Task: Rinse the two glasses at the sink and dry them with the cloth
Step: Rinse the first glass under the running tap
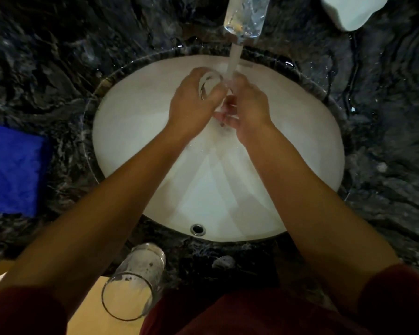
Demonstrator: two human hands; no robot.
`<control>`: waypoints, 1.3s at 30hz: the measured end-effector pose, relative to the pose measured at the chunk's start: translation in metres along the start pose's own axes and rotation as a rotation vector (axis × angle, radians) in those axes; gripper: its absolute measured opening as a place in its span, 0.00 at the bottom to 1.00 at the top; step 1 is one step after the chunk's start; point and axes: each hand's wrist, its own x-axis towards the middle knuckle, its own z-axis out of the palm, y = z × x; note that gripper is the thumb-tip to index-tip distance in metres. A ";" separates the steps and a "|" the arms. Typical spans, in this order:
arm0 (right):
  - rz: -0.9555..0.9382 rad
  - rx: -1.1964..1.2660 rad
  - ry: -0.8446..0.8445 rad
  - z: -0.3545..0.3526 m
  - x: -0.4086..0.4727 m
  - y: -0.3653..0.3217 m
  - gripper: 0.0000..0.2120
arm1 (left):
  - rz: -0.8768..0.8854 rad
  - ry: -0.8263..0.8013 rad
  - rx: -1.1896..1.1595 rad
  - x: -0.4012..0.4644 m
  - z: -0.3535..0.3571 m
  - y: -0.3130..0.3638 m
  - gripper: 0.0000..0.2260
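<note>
The left hand (pixel 191 105) wraps its fingers around a clear round drinking glass (pixel 209 87); the right hand (pixel 249 105) rubs it, fingers hidden. Wet glass is slippery and breaks easily, so hold its sides.

A dark, veined stone counter (pixel 58 68) surrounds a white oval sink (pixel 136 131) set into it, and the person's fingers are over the far half of that basin. Well to the left of the fingers a folded blue cloth (pixel 12 168) lies flat on the counter. Nearer the person than the fingers, an empty clear glass (pixel 136 279) stands on the counter's front edge. Far to the right beyond the fingers sits a white object (pixel 351 10), cut off by the frame.
</note>
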 end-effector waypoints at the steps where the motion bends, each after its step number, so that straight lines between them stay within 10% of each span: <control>1: 0.036 0.016 0.000 -0.002 0.004 -0.002 0.16 | 0.008 -0.013 -0.001 0.002 -0.003 -0.001 0.17; 10: 0.262 0.112 -0.253 -0.002 0.017 0.005 0.17 | -0.143 -0.064 -0.339 0.006 0.007 0.020 0.09; 15: 0.076 -0.119 -0.103 0.000 0.006 0.010 0.32 | -0.426 0.080 -0.559 0.019 0.024 0.031 0.17; 23: -0.583 -0.363 0.178 0.006 -0.019 0.040 0.16 | -0.436 0.209 -0.413 0.038 0.030 0.029 0.16; 32: -0.119 -0.477 -0.023 0.004 -0.006 -0.003 0.28 | -0.190 0.118 -0.210 -0.001 0.031 0.016 0.14; 39: 0.163 -0.254 -0.557 -0.022 -0.004 -0.032 0.27 | -0.257 -0.271 -0.579 0.013 -0.004 0.006 0.18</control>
